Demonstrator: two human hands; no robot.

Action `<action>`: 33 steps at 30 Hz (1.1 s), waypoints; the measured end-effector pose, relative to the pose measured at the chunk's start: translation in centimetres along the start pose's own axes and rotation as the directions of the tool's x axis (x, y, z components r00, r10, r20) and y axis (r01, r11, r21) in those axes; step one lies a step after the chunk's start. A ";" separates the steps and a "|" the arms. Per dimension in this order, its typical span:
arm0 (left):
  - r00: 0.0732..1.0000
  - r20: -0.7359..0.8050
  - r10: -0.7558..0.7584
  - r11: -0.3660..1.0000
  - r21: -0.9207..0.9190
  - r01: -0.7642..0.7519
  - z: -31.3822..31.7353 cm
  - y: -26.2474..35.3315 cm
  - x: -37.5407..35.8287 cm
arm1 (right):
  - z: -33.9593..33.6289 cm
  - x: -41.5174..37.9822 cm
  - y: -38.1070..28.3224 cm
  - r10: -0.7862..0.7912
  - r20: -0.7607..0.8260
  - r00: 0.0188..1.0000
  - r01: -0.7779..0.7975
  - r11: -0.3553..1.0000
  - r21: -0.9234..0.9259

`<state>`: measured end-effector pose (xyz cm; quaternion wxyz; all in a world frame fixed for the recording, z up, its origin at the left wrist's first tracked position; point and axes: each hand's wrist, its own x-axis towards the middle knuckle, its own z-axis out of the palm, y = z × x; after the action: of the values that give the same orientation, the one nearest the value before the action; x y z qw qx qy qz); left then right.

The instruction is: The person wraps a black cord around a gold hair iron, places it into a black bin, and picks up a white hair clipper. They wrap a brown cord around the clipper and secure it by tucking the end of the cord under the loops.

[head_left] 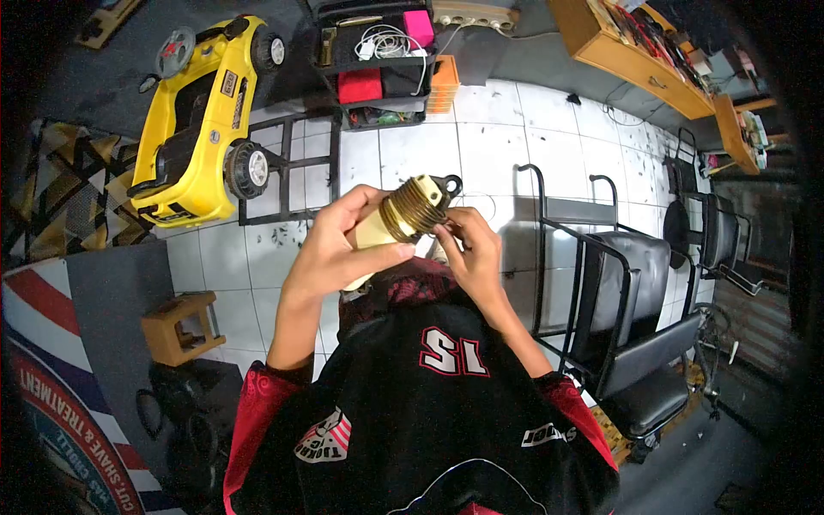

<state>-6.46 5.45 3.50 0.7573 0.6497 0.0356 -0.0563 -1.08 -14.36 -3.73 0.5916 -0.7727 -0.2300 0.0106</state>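
My left hand (324, 249) is wrapped round a cream-coloured hair clipper (372, 232), held tilted in front of my chest. A brown-gold cord (414, 210) is wound in several tight turns round the clipper's upper end. A black loop (451, 184) sticks out at the far tip. On the right side of the coil, my right hand (474, 253) pinches the cord with thumb and fingertips. The palm side of that hand is partly hidden. The clipper's lower end is covered by my left fingers and thumb.
Black barber chairs (631, 283) stand to the right. On the left are a yellow toy car (193, 129) and a small wooden stool (182, 328). A black shelf cart (382, 64) and a wooden drawer unit (639, 73) stand ahead. Dark hair clippings lie on the white tiles (489, 137).
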 end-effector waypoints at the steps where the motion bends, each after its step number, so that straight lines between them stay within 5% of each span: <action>1: 1.000 -0.016 0.011 1.000 0.003 -0.011 -0.2 0.1 0.0 | 0.3 0.0 0.3 -0.030 -0.020 0.999 0.029 0.999 -0.018; 6: 0.997 -0.056 -0.043 0.994 -0.099 0.037 -0.3 0.9 0.0 | 1.0 0.9 1.1 -0.250 -0.081 0.965 0.223 0.942 -0.251; 9: 0.993 -0.109 -0.052 0.991 -0.128 0.037 -0.3 0.6 0.2 | 1.6 1.8 1.7 -0.268 -0.066 0.961 0.251 0.948 -0.195; 16: 0.979 -0.204 0.018 0.998 -0.054 -0.029 -2.0 0.9 0.3 | -2.1 1.3 -4.1 0.176 0.318 0.932 -0.228 0.965 0.131; 20: 0.993 -0.115 0.013 1.000 0.012 -0.012 -2.0 0.8 -0.3 | -4.1 1.1 -5.7 0.212 0.495 0.842 -0.417 0.839 0.350; 27: 0.992 -0.100 -0.073 0.977 -0.206 0.051 -1.1 -0.3 -0.3 | -4.5 0.5 -5.5 0.236 0.530 0.815 -0.487 0.774 0.405; 33: 0.986 -0.144 -0.083 0.979 -0.195 0.054 -1.1 -0.6 -0.3 | -4.9 -0.5 -5.7 0.295 0.491 0.820 -0.423 0.890 0.172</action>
<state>-6.81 6.50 2.79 0.8086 0.5751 0.1208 -0.0292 -2.04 -17.86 2.86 0.6095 -0.6891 -0.2061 0.3334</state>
